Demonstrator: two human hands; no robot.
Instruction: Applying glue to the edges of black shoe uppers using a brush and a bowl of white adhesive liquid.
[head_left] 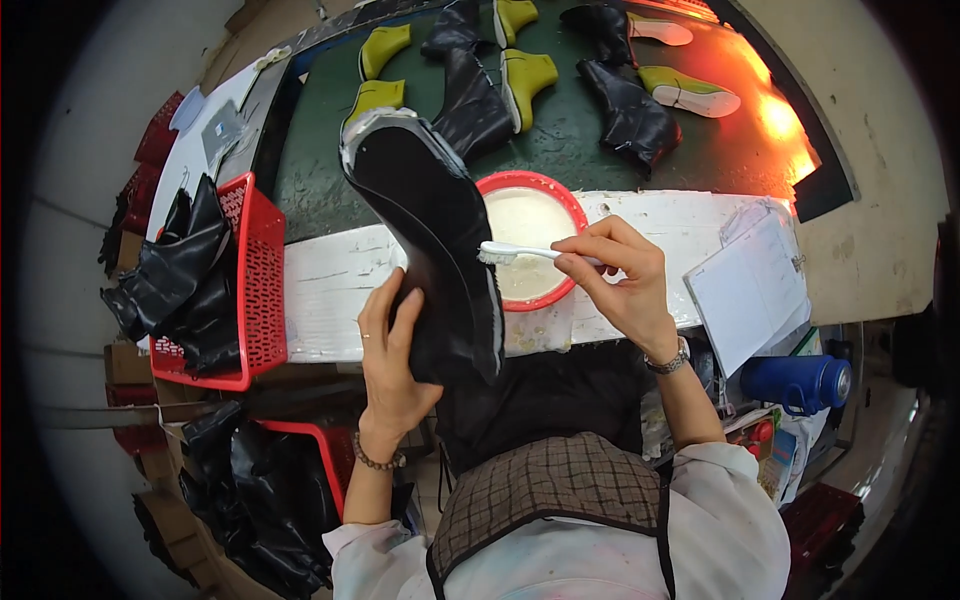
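A black boot [430, 230] is in your left hand [395, 345], rising from those fingers with its toe pointing away from you and a whitish edge around the toe. Your left fingers are slightly spread and part-bent against the boot's left side, thumb near its lower end.

Your right hand [620, 285] has its thumb and fingertips closed together on the handle of a white brush [520, 250]. The bristles, left of those fingers, are right at the boot's edge; whether they touch, you cannot tell from here.

Just beyond the brush, between your two hands, sits a red-rimmed bowl [577, 210] of creamy white liquid [525, 215].

Farther past your fingers, yellow-green foot forms [527, 85] and more black boots [625, 115] lie on a dark green surface [310, 165]. Left of your left fingers is a red basket [263, 290] piled with black boots. Right of your right fingers are white papers [740, 290] and a blue flask [790, 383].
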